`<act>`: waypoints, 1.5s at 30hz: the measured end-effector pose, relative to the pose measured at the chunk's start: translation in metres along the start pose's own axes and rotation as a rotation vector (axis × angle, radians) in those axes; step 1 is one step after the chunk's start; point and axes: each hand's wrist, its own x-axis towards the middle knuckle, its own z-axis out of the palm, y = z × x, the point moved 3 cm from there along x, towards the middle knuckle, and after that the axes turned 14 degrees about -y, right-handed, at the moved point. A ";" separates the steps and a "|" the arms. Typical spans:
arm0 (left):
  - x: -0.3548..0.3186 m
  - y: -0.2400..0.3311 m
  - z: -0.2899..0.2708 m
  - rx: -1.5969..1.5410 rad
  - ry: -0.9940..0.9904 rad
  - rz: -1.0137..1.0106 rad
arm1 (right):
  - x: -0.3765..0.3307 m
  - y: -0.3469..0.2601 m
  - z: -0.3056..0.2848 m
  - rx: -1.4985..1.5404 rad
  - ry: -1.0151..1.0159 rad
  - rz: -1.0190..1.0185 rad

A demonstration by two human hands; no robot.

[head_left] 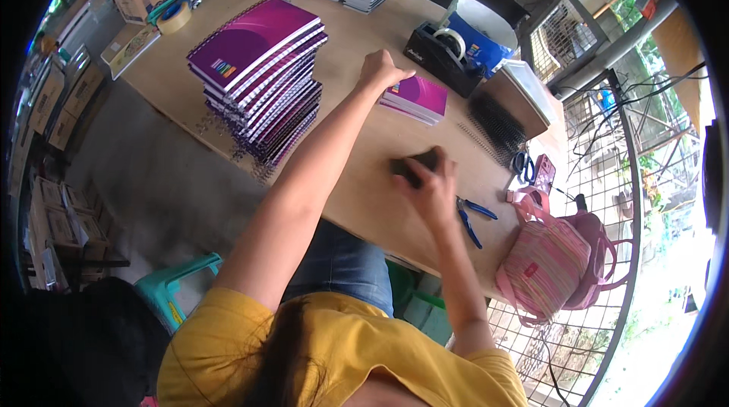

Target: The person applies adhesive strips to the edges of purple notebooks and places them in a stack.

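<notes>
Head view shows the left hand point(382, 71) stretched far across the wooden table point(364, 187), fingers closed on the edge of a purple notebook point(419, 98) lying just right of it. The right hand point(429, 183) is nearer, gripping a dark object point(410, 165).

L hand point(382, 70) fisted, outstretched, R hand point(429, 183) curled

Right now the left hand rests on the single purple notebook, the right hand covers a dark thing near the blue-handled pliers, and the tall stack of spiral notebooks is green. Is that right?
Not quite: in the head view the tall stack of spiral notebooks is purple, not green. The left hand does rest on the single purple notebook, and the right hand covers a dark thing near the blue-handled pliers.
</notes>
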 end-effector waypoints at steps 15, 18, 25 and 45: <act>0.005 -0.029 -0.029 -0.243 0.110 0.097 | 0.081 0.167 -0.066 1.085 -0.414 0.404; -0.075 0.026 -0.050 -0.287 0.256 0.409 | 0.061 0.151 -0.079 0.909 -0.418 0.194; -0.250 -0.012 -0.060 -0.256 0.187 0.538 | 0.050 0.135 -0.058 0.556 -0.361 0.160; -0.258 -0.035 0.014 -0.326 0.059 0.579 | 0.090 0.133 -0.046 -0.095 0.165 0.163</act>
